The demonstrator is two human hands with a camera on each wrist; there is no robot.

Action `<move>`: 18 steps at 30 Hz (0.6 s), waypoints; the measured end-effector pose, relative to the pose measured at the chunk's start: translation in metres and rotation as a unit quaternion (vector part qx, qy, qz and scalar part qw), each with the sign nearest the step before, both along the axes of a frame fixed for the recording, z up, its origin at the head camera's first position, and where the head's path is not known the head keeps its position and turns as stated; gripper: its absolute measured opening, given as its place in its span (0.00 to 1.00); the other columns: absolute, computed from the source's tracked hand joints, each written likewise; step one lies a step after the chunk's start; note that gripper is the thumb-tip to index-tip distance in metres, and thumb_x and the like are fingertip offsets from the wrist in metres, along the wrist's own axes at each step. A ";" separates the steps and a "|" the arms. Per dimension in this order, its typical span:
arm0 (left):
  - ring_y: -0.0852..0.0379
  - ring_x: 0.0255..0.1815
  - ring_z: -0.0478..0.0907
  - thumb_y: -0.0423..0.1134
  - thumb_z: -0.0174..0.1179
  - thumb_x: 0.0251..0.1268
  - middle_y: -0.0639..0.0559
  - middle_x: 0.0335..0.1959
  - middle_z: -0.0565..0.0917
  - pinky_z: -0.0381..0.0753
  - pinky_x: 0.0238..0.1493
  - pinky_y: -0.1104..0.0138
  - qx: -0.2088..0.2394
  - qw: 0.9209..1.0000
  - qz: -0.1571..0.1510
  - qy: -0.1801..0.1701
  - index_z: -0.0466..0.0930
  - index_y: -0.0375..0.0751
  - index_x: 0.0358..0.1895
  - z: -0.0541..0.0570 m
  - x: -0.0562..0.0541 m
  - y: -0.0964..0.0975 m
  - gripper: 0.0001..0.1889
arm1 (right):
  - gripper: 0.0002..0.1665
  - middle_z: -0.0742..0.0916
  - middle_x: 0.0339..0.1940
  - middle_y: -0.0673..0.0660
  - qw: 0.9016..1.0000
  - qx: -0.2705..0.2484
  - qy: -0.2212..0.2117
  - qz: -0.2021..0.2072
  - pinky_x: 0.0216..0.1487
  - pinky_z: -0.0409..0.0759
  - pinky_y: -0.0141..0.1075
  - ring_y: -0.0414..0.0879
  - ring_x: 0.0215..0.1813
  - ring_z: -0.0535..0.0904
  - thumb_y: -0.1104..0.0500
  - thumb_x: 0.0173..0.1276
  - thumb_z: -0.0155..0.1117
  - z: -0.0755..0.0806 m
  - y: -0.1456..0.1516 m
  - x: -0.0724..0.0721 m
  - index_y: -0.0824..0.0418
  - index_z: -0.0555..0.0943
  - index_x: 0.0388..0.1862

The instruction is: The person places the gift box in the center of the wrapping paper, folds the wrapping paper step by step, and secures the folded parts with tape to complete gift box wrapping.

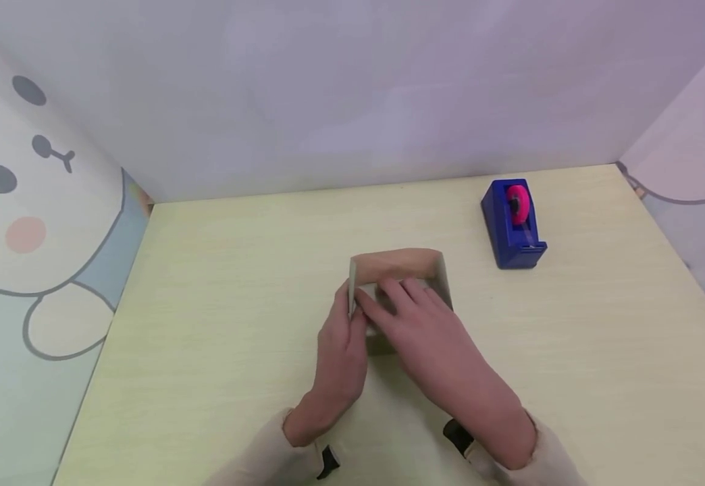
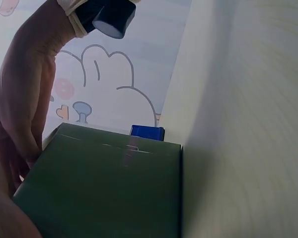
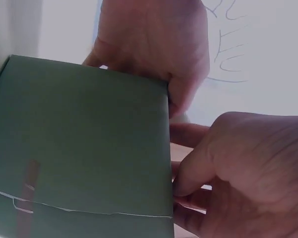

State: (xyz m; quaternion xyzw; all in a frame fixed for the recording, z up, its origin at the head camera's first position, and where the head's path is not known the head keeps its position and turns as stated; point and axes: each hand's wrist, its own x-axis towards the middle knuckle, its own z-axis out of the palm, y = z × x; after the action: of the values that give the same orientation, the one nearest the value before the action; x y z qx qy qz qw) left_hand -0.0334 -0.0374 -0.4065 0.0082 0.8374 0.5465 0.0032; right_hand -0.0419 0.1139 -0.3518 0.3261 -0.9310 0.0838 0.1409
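Note:
A small open-topped box (image 1: 396, 264), green outside and brown inside, stands on the table. My left hand (image 1: 342, 358) grips its left wall, thumb on the inner side and fingers outside. The right hand (image 1: 434, 337) reaches over the near edge into the box, its fingers bent toward the left inner wall; their tips are partly hidden. In the right wrist view the box's green side (image 3: 84, 134) lies close, with a strip of tape (image 3: 29, 193) across a seam. Whether the right fingers hold anything inside cannot be made out.
A blue tape dispenser (image 1: 513, 229) with a pink core stands at the back right of the pale table (image 1: 219, 283). Behind rises a plain light wall (image 1: 352, 94). Cartoon-printed panels (image 1: 55, 223) flank the table.

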 end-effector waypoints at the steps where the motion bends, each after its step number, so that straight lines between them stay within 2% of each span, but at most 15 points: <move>1: 0.56 0.58 0.76 0.43 0.40 0.86 0.52 0.69 0.77 0.78 0.61 0.56 -0.003 1.000 0.003 0.004 0.58 0.49 0.82 0.000 0.000 0.001 0.26 | 0.36 0.80 0.49 0.56 1.000 -0.004 -0.002 0.001 0.50 0.76 0.41 0.52 0.46 0.72 0.75 0.61 0.70 0.000 0.001 0.000 0.52 0.82 0.67; 2: 0.57 0.60 0.75 0.42 0.40 0.86 0.51 0.70 0.77 0.77 0.64 0.56 -0.003 1.000 0.003 0.006 0.57 0.48 0.82 0.000 0.000 0.002 0.26 | 0.35 0.80 0.49 0.56 1.000 -0.005 -0.002 0.000 0.49 0.76 0.41 0.52 0.45 0.72 0.75 0.62 0.70 0.000 0.001 -0.001 0.51 0.82 0.67; 4: 0.57 0.57 0.76 0.41 0.41 0.86 0.50 0.66 0.79 0.77 0.63 0.57 -0.006 1.000 0.005 0.011 0.56 0.48 0.83 0.000 0.001 0.002 0.28 | 0.35 0.79 0.49 0.57 1.000 -0.006 -0.003 -0.004 0.47 0.76 0.41 0.52 0.45 0.72 0.74 0.62 0.70 -0.001 0.001 -0.001 0.49 0.82 0.66; 7: 0.56 0.59 0.76 0.39 0.46 0.82 0.49 0.68 0.78 0.78 0.63 0.56 -0.020 0.999 -0.001 0.029 0.53 0.46 0.84 0.000 0.002 0.002 0.31 | 0.33 0.79 0.49 0.57 1.000 -0.011 -0.005 -0.013 0.46 0.76 0.41 0.52 0.44 0.72 0.72 0.64 0.71 -0.003 -0.001 -0.001 0.47 0.82 0.65; 10: 0.55 0.70 0.73 0.37 0.50 0.79 0.49 0.79 0.69 0.75 0.71 0.51 -0.027 0.998 -0.013 0.051 0.50 0.43 0.85 0.000 0.002 0.001 0.35 | 0.32 0.80 0.50 0.57 0.999 -0.024 -0.016 -0.021 0.47 0.76 0.42 0.52 0.45 0.71 0.71 0.66 0.70 -0.004 -0.001 -0.002 0.46 0.82 0.64; 12: 0.54 0.76 0.69 0.38 0.51 0.78 0.49 0.82 0.64 0.71 0.75 0.49 -0.026 0.998 -0.019 0.059 0.49 0.42 0.85 -0.001 0.002 0.001 0.36 | 0.31 0.80 0.51 0.56 0.999 -0.031 -0.024 -0.025 0.46 0.75 0.42 0.52 0.45 0.71 0.71 0.67 0.69 -0.006 -0.001 -0.003 0.45 0.82 0.64; 14: 0.53 0.79 0.66 0.39 0.51 0.79 0.49 0.84 0.62 0.69 0.77 0.47 -0.021 0.998 -0.023 0.058 0.48 0.43 0.85 -0.001 0.001 0.001 0.36 | 0.31 0.80 0.52 0.56 0.999 -0.035 -0.027 -0.025 0.45 0.75 0.42 0.52 0.45 0.71 0.71 0.67 0.68 -0.006 -0.001 -0.004 0.44 0.82 0.64; 18: 0.52 0.80 0.65 0.40 0.50 0.81 0.49 0.84 0.61 0.69 0.77 0.47 -0.014 0.999 -0.022 0.048 0.47 0.44 0.86 0.000 0.001 0.002 0.36 | 0.32 0.80 0.52 0.56 0.999 -0.031 -0.025 -0.020 0.45 0.75 0.42 0.52 0.45 0.71 0.71 0.66 0.69 -0.007 -0.001 -0.005 0.46 0.82 0.65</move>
State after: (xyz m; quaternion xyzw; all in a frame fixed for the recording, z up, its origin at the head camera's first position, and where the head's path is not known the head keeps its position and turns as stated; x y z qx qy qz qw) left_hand -0.0323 -0.0356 -0.4069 0.0526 0.8438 0.5335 -0.0248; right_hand -0.0473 0.1134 -0.3583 0.3003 -0.9376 0.1176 0.1296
